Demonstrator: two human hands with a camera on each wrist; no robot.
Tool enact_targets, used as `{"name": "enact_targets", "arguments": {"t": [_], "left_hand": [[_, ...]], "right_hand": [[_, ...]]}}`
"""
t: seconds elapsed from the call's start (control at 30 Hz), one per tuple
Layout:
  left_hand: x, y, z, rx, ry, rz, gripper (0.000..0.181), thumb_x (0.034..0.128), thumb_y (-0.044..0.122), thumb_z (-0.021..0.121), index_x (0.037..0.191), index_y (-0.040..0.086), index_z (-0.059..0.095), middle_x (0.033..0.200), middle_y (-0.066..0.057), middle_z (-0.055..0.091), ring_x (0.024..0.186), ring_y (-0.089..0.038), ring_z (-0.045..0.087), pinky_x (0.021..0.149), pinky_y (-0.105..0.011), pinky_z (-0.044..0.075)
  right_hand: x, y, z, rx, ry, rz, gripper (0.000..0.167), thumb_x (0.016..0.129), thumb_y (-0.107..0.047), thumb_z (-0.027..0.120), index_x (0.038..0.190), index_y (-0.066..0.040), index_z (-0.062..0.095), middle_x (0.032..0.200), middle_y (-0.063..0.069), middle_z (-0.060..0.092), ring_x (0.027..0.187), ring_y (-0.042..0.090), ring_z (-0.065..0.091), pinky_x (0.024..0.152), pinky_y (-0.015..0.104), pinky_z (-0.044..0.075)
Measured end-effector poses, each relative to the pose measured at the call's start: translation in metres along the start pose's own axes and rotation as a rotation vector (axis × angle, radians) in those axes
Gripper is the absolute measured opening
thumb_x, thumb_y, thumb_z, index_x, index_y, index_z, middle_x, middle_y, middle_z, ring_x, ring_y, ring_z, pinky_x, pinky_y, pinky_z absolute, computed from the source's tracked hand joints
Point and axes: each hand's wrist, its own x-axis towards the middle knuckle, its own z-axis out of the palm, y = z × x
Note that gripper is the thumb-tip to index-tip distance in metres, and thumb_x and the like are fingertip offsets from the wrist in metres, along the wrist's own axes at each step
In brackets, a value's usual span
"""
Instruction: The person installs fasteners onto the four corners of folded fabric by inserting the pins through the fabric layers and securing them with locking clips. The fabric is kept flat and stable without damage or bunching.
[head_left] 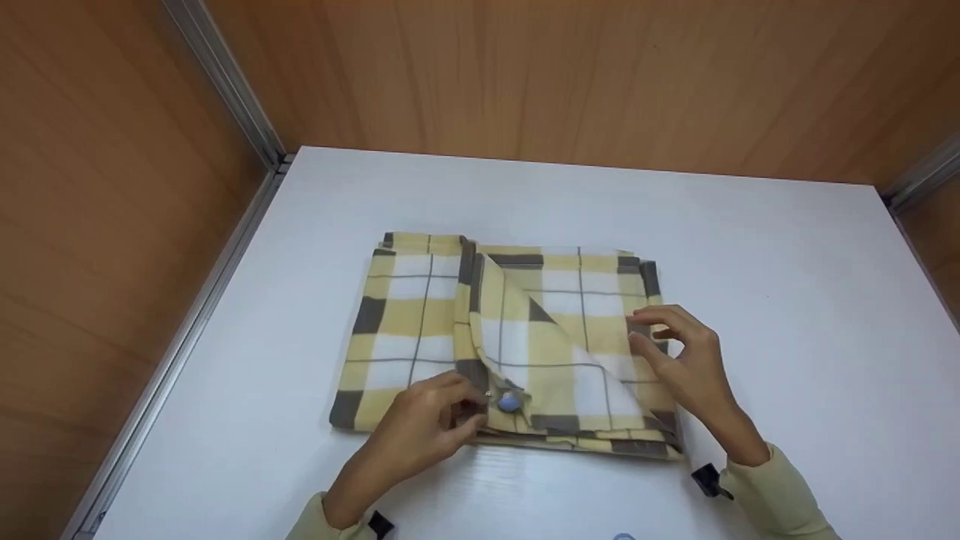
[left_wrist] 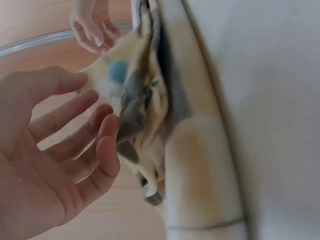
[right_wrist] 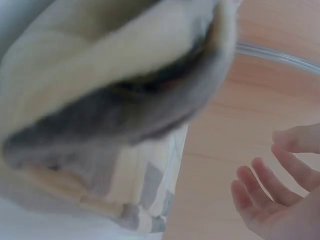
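Note:
A folded checked cloth (head_left: 409, 315) in yellow, white and dark grey lies on the table. Over its right half a flap (head_left: 547, 352) is laid with a slanting edge. Near the front of the flap sits a small round blue piece (head_left: 510, 402), also seen in the left wrist view as a blurred blue ball (left_wrist: 118, 71). My left hand (head_left: 427, 420) is beside that piece, fingers loosely bent, holding nothing in the left wrist view. At the cloth's right edge is my right hand (head_left: 694, 364), its fingers relaxed and apart from the cloth in the right wrist view.
The white table (head_left: 225, 390) is bounded by a wooden panel (head_left: 562, 82) at the back and another on the left, with metal rails (head_left: 225, 82) at the corner. Small black pieces (head_left: 706, 480) hang by both sleeves. A blue ring (head_left: 624, 536) shows at the bottom edge.

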Motion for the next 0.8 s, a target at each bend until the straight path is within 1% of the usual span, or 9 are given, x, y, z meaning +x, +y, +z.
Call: {"name": "enact_targets", "arguments": {"t": [0.03,0.1,0.23,0.37,0.43,0.53,0.6,0.7,0.8], "left_hand": [[0.002,0.001,-0.004,0.01,-0.008,0.004,0.007,0.084,0.012,0.071,0.091,0.014,0.07,0.088,0.008,0.061,0.072,-0.008,0.058,0.061,-0.024,0.052],[0.007,0.003,-0.01,0.035,0.003,0.019,0.006,0.0834,0.011,0.071,0.088,0.015,0.07,0.086,0.009,0.061,0.072,-0.007,0.058,0.061,-0.025,0.052],[0.024,0.008,-0.02,0.044,0.074,0.073,0.008,0.083,0.007,0.07,0.086,0.014,0.068,0.083,0.009,0.062,0.07,-0.007,0.058,0.06,-0.027,0.052],[0.048,0.012,-0.021,0.015,0.128,0.147,0.006,0.0851,0.005,0.068,0.088,0.011,0.068,0.085,0.003,0.064,0.073,-0.012,0.06,0.059,-0.027,0.052],[0.06,0.014,-0.019,-0.012,0.136,0.162,0.006,0.0858,0.004,0.067,0.089,0.009,0.067,0.087,0.001,0.064,0.076,-0.015,0.06,0.058,-0.026,0.051],[0.074,0.018,-0.014,-0.034,0.134,0.16,0.008,0.0858,0.005,0.067,0.093,0.008,0.067,0.088,0.0,0.064,0.078,-0.016,0.059,0.055,-0.023,0.049],[0.081,0.021,-0.011,-0.049,0.12,0.157,0.01,0.0857,0.005,0.067,0.095,0.008,0.067,0.088,0.0,0.064,0.079,-0.016,0.059,0.055,-0.022,0.048],[0.09,0.023,-0.004,-0.064,0.085,0.159,0.011,0.0866,0.007,0.066,0.097,0.009,0.066,0.09,-0.002,0.064,0.081,-0.016,0.059,0.056,-0.022,0.048],[0.096,0.025,0.003,-0.084,0.043,0.16,0.012,0.0876,0.008,0.065,0.099,0.01,0.066,0.093,-0.003,0.065,0.082,-0.016,0.06,0.061,-0.023,0.05]], "right_hand": [[0.0,0.001,-0.001,-0.002,0.003,0.006,0.022,0.078,0.015,0.068,0.097,0.005,0.068,0.099,0.018,0.065,0.09,0.027,0.06,0.073,0.021,0.05],[0.0,0.004,-0.004,-0.01,0.009,0.015,0.022,0.078,0.015,0.068,0.097,0.004,0.068,0.1,0.018,0.065,0.09,0.025,0.06,0.073,0.023,0.05],[0.0,0.006,-0.01,-0.032,0.025,0.039,0.022,0.078,0.013,0.068,0.097,0.003,0.069,0.1,0.015,0.066,0.091,0.024,0.06,0.073,0.024,0.049],[0.001,0.006,-0.016,-0.04,0.034,0.085,0.021,0.079,0.012,0.069,0.098,0.003,0.068,0.1,0.014,0.066,0.092,0.026,0.059,0.074,0.024,0.049],[0.003,0.006,-0.018,-0.044,0.03,0.111,0.021,0.08,0.011,0.068,0.099,0.004,0.068,0.1,0.016,0.065,0.092,0.028,0.059,0.074,0.024,0.05],[0.008,0.011,-0.021,-0.06,0.018,0.136,0.022,0.08,0.009,0.069,0.102,0.005,0.066,0.101,0.018,0.064,0.092,0.032,0.061,0.072,0.021,0.05],[0.012,0.018,-0.022,-0.061,0.009,0.145,0.025,0.081,0.009,0.068,0.105,0.006,0.064,0.104,0.02,0.064,0.093,0.034,0.061,0.071,0.018,0.049],[0.018,0.041,-0.024,-0.056,-0.009,0.159,0.029,0.082,0.005,0.069,0.11,0.004,0.063,0.108,0.019,0.063,0.095,0.034,0.061,0.068,0.014,0.047],[0.023,0.066,-0.026,-0.056,-0.044,0.191,0.031,0.084,-0.001,0.069,0.114,0.001,0.061,0.112,0.017,0.062,0.096,0.032,0.061,0.068,0.015,0.046]]}}
